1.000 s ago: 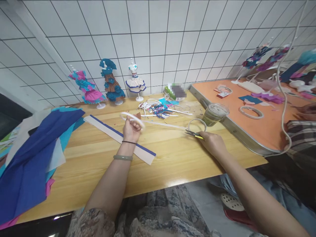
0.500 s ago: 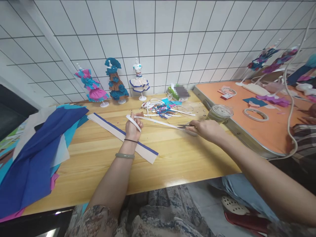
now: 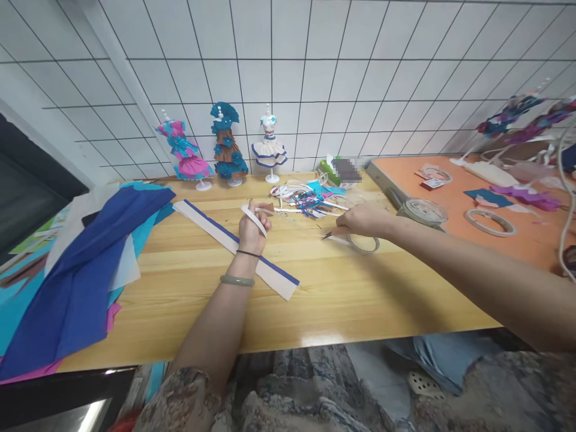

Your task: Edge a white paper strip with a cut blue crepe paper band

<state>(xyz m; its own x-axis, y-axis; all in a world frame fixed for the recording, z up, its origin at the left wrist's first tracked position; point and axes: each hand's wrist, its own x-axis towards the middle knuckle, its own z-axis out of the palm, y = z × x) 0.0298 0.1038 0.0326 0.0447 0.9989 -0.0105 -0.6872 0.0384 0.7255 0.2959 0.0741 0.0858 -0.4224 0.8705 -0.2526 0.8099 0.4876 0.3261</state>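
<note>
My left hand (image 3: 252,234) is closed, with a white strip (image 3: 254,220) curling across it. Under its wrist lies a long pale strip with a blue edge (image 3: 281,281), slanting over the table. To the right, my right hand (image 3: 364,219) grips scissors (image 3: 327,236); their dark blades point left and their handles are hidden in the fingers. Just below this hand is a thin roll of tape (image 3: 365,251), with a white end reaching left beneath the blades. A tangle of coloured scraps (image 3: 310,201) lies behind, between the hands.
Blue and turquoise sheets (image 3: 90,264) cover the table's left side. Three small dressed mannequins (image 3: 230,153) stand along the tiled wall. At right, an orange board (image 3: 450,210) bears tape rolls and scraps, with a clear round case (image 3: 423,210) at its edge.
The white strip stretched between my hands is no longer there. My right hand and the scissors have come slightly nearer to my left hand, and the tape roll shows more. The view has shifted.
</note>
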